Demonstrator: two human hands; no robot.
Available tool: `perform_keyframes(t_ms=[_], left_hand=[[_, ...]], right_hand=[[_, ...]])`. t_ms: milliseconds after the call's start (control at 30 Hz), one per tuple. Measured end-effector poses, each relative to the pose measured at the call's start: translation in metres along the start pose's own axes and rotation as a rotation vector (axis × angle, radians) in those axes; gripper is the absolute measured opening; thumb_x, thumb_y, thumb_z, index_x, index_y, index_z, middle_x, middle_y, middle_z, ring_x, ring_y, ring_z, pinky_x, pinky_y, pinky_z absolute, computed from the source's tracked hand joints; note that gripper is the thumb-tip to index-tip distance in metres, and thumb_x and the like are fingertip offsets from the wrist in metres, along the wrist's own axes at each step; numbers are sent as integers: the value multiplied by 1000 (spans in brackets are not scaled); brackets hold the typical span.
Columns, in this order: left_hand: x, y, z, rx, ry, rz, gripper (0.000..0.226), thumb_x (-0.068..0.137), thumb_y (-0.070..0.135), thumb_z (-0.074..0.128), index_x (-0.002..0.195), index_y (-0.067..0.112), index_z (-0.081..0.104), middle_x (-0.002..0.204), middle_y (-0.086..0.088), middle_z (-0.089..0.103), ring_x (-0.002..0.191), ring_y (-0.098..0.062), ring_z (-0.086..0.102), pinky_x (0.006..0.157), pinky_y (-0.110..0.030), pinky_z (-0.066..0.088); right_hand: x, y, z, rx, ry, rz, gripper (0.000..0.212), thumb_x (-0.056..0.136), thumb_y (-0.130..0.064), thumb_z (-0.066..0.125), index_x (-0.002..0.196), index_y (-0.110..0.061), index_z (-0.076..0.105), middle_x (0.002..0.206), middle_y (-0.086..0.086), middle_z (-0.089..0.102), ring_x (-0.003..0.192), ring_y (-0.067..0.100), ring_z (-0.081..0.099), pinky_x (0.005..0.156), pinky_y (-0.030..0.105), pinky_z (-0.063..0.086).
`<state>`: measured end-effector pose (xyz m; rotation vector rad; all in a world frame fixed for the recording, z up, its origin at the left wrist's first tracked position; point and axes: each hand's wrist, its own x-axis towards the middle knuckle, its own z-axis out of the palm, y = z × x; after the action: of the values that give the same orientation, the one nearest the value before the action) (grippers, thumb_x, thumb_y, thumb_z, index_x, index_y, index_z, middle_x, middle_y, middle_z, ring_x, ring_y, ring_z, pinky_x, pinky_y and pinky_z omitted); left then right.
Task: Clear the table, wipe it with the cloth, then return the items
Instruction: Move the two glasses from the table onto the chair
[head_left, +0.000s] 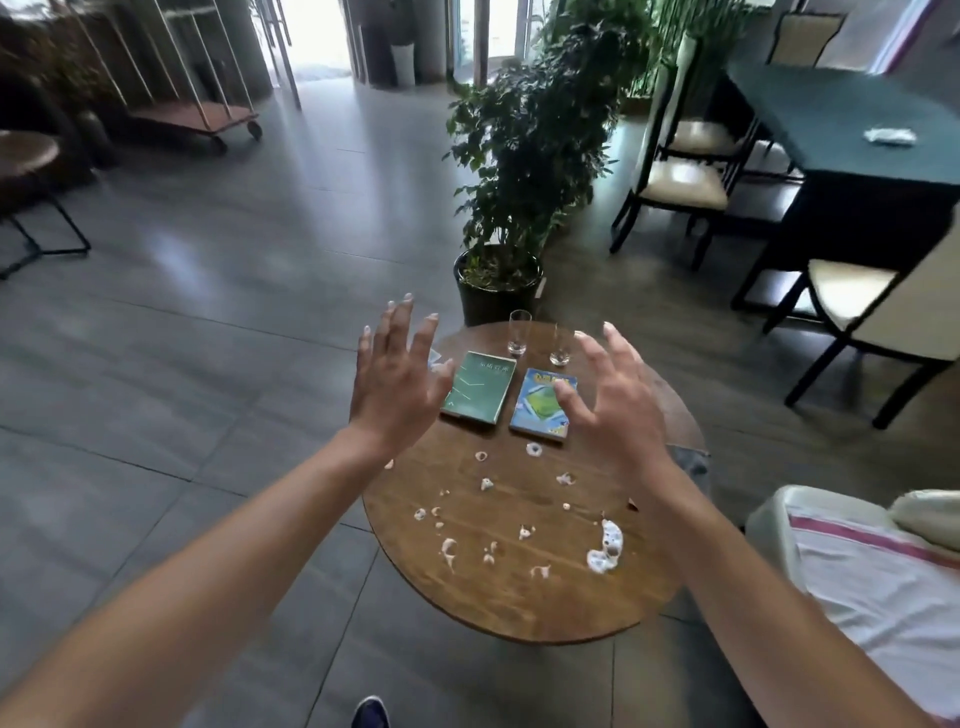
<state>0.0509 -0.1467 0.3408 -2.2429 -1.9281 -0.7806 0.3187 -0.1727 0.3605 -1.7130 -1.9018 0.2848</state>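
A round wooden table (519, 597) stands below me, dotted with several white smears (605, 545) across its near half. On its far half lie a green book (475, 387) and a blue book (537, 402) side by side. Behind them stand two clear glasses (519, 332), the right glass (560, 348) partly behind my fingers. My left hand (395, 379) hovers open, fingers spread, over the table's left edge beside the green book. My right hand (613, 400) hovers open over the blue book's right side. Neither hand holds anything. No cloth is clearly visible.
A potted plant (498, 280) stands just behind the table. A pale seat with a white and pink fabric (883, 587) is at the right. Dark chairs (852, 322) and a dark table (852, 135) fill the back right. Grey tiled floor lies to the left.
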Motion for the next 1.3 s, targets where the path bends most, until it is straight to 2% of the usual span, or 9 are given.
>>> perform_keyframes(t_ms=[167,300,567,833,933,1100,1300], left_hand=[[36,-40,32,-72,-53,54,64,98,49,42,152,17,43,168,-13,21,156,-34,19,124,-61,21],[63,-79,51,-114,-104,97,68,97,53,34,153,15,43,168,-14,22,156,-35,19,123,-59,20],[114,-112,88,-175,-218,130,66,98,49,42,153,12,43,167,-17,24,155,-37,20,123,-57,21],[133,-111,147,-156,-270,153,62,101,49,47,152,13,43,167,-16,24,155,-36,22,122,-57,25],[142,-112,162,-144,-283,142,59,102,43,54,152,14,43,167,-16,23,155,-36,21,122,-58,26],[157,-110,188,-119,-326,109,60,103,44,53,153,14,42,168,-16,22,156,-35,19,125,-56,23],[180,-112,236,-133,-363,52,62,103,45,52,155,13,39,169,-16,21,157,-35,19,126,-53,20]], right_hand=[[25,-12,27,-55,32,111,64,98,-46,60,156,-26,41,170,6,25,156,27,23,122,49,29],[36,-32,48,-94,45,201,72,90,-54,50,155,-25,44,169,7,28,154,29,26,121,44,25],[58,-33,85,-71,87,349,70,93,-54,49,156,-26,42,169,5,26,155,27,22,124,50,25],[92,12,118,-7,66,398,62,101,-40,61,157,-26,39,170,2,23,155,24,19,124,47,21],[106,33,126,27,50,419,63,100,-40,61,157,-26,39,170,2,22,155,22,19,124,45,20],[121,64,140,25,9,429,63,100,-46,57,158,-31,35,170,-2,21,156,19,18,123,46,24],[149,106,163,22,-31,497,65,100,-43,60,158,-27,36,170,1,22,155,24,20,124,46,23]])
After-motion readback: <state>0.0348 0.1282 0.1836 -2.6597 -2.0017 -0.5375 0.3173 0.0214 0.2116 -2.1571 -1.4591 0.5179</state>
